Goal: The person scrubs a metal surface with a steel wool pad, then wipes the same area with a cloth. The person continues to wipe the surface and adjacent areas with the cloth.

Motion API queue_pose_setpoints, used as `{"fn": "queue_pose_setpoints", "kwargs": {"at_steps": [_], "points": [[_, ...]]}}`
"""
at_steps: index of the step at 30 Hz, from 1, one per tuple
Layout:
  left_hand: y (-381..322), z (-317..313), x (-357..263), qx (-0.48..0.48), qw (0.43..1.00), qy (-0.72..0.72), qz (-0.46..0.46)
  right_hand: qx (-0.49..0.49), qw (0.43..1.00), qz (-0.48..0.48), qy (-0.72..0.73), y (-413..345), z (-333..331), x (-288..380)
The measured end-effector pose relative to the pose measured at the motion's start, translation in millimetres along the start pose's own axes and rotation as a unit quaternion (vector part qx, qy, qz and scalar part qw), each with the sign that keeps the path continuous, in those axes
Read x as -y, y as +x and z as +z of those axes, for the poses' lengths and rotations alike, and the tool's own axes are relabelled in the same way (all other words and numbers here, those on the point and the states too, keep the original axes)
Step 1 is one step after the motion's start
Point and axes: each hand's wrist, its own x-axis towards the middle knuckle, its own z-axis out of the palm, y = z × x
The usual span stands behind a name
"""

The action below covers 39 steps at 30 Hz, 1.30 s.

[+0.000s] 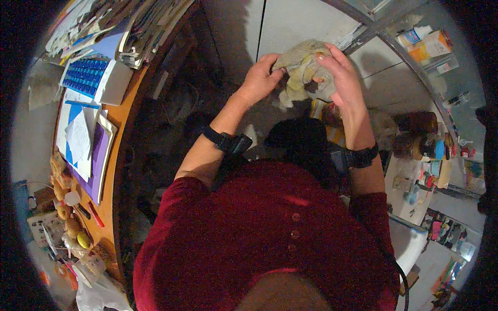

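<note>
A crumpled, stained grey-yellow cloth (299, 70) hangs bunched between my two hands, near the top middle of the head view. My left hand (264, 79) pinches its left edge between thumb and fingers. On the other side, my right hand (340, 74) grips the bunched upper right part, its fingers partly inside the folds. The cloth's lower end dangles loose. Behind it stands a pale panelled surface, and the floor area beneath is dark.
To the left runs a wooden desk (122, 101) bearing a blue-and-white tray (87, 77), papers, a purple folder (95, 167) and a red pen (95, 214). At right are shelves with boxes, bottles and tape rolls. A dark metal frame edge (408, 58) crosses the upper right.
</note>
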Motion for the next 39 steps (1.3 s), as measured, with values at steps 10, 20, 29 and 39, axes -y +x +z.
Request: {"fn": "queue_pose_setpoints", "kwargs": {"at_steps": [10, 20, 29, 39], "points": [[-11.2, -11.8, -10.9, 0.088, 0.768, -0.607, -0.183, 0.004, 0.955, -0.023, -0.295, 0.0, -1.8, -35.6], [-27.9, -36.9, 10.6, -0.031, 0.815, -0.557, -0.160, 0.033, 0.992, -0.071, -0.098, -3.6, 23.8, -83.5], [-24.0, -65.6, 52.2, -0.122, 0.865, -0.442, -0.205, -0.123, 0.715, -0.406, -0.555, 11.7, -4.0, -46.1], [-28.7, -3.8, 28.4, -0.103, 0.813, -0.479, -0.315, -0.122, 0.962, 0.123, 0.211, 34.6, 52.3, -65.1]]}}
